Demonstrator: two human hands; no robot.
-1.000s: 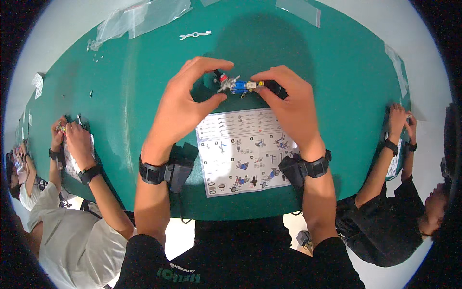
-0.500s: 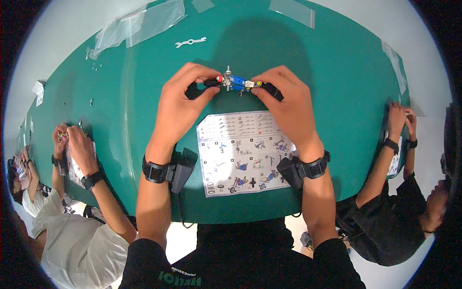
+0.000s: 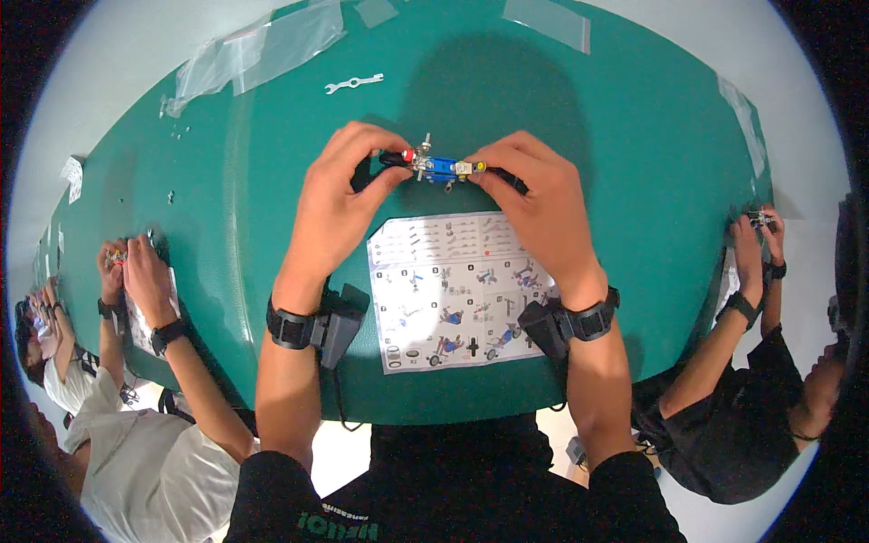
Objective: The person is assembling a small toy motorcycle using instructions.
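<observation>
Between my hands is a small toy motorcycle (image 3: 441,167) with a blue body, silver handlebars, a red piece at the left end and a yellow and white piece at the right end. My left hand (image 3: 348,185) pinches its black wheel at the red end between thumb and fingers. At the yellow end, my right hand (image 3: 534,185) grips the other black wheel, which the fingers partly hide. The toy is held above the table, beyond a white instruction sheet (image 3: 434,303) with printed assembly pictures. My right wrist covers the sheet's right side.
A flat silver wrench (image 3: 354,84) lies on the green table (image 3: 290,271) beyond my left hand. Clear plastic bags (image 3: 290,45) lie along the far edge, with tiny metal parts (image 3: 171,196) at the left. Co-workers' hands (image 3: 145,281) work at the left and right edges.
The toy motorcycle has tilted slightly, its right end now a little lower in view. Both hands keep their grip. The right co-worker's hands have shifted, showing a small metal assembly.
</observation>
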